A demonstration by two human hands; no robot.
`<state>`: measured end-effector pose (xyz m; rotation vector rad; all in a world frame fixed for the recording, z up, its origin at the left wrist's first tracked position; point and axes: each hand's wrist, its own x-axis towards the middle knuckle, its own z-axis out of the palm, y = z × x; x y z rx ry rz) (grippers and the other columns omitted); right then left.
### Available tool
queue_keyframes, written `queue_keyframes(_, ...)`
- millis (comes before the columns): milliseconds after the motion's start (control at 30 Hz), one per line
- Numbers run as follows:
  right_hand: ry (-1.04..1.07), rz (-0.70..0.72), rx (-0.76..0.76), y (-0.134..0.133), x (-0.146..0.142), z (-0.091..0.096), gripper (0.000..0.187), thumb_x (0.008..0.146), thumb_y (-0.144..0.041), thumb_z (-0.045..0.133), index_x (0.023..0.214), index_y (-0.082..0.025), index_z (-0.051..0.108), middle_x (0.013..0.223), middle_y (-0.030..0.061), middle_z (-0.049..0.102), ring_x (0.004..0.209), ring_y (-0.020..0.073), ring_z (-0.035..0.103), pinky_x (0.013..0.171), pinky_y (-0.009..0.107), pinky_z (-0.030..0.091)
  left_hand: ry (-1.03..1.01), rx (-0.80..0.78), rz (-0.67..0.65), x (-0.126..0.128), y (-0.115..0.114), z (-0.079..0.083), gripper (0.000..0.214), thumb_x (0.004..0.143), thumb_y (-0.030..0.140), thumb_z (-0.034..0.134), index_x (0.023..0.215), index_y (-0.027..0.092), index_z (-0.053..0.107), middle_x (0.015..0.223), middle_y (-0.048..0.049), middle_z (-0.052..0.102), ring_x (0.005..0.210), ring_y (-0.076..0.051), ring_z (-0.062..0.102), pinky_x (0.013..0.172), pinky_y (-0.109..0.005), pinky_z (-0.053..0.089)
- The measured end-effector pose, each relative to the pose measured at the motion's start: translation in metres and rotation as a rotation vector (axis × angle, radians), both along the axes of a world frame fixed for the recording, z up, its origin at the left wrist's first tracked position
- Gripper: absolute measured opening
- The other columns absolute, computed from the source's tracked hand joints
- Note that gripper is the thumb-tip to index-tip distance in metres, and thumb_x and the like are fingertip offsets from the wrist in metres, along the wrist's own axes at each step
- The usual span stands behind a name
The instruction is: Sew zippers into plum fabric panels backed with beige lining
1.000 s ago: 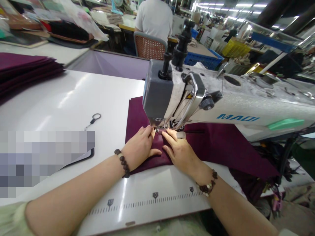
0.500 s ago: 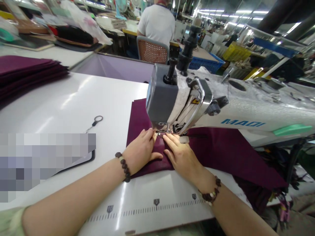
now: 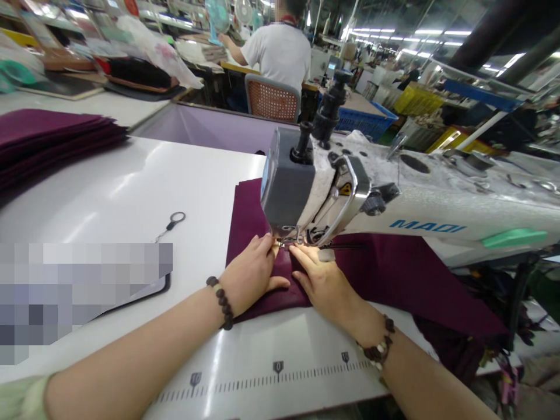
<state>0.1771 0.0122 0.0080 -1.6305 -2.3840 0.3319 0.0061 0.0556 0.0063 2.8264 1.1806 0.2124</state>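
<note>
A dark maroon sheet of fabric or leather [image 3: 402, 274] lies under the head of a white and grey sewing machine [image 3: 289, 181]. My left hand [image 3: 251, 274] rests flat on the sheet just left of the presser foot [image 3: 282, 244], thumb stretched to the right. On the other side, my right hand [image 3: 324, 280] presses the sheet with its fingers stretched out, the fingertips close to the foot. Both hands lie open and hold nothing between the fingers. The needle area is partly hidden by the machine head and fingertips.
A stack of maroon pieces [image 3: 52, 143] lies at the left. Beside my left forearm is a phone [image 3: 161, 286], partly blurred out, with a ring strap [image 3: 177, 217]. A ruler scale [image 3: 280, 382] runs along the front edge. A person [image 3: 280, 52] sits ahead, back turned.
The view has tilted slightly, so most things sit a little lower. Both hands stay in place on the sheet. The seated person's left arm now shows, reaching out to the left.
</note>
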Motion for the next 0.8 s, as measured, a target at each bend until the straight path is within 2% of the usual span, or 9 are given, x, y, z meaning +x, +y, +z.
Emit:
queue_keyframes(133,-0.033,0.014,0.020,-0.0008,0.0002,-0.0012,0.044,0.087,-0.017,0.039,0.131,-0.018,0.039,0.132,0.0064,0.043,0.117,0.0221,0.042,0.102,0.047,0.032,0.011,0.017,-0.015,-0.0007,0.0002,-0.0016,0.074,0.069,0.055,0.062,0.115,-0.001,0.050,0.117,-0.0220,0.051,0.115,-0.031,0.044,0.100,-0.041,0.035)
queue_keyframes(667,-0.128,-0.013,0.045,0.0004,-0.0044,-0.0042,0.044,0.089,-0.020,0.036,0.132,-0.015,0.037,0.129,0.0120,0.046,0.118,0.0237,0.041,0.098,0.047,0.034,-0.018,-0.023,-0.025,-0.0011,0.0059,0.0013,0.074,0.071,0.054,0.060,0.120,0.001,0.047,0.125,-0.0220,0.045,0.115,-0.030,0.044,0.101,-0.041,0.034)
queue_keyframes(800,-0.132,-0.027,0.034,0.0011,-0.0048,-0.0041,0.044,0.090,-0.021,0.034,0.133,-0.016,0.036,0.128,0.0120,0.046,0.117,0.0232,0.043,0.098,0.045,0.035,0.016,-0.041,-0.019,0.0000,0.0068,0.0035,0.071,0.071,0.053,0.060,0.115,-0.002,0.051,0.120,-0.0228,0.049,0.115,-0.031,0.043,0.101,-0.042,0.033)
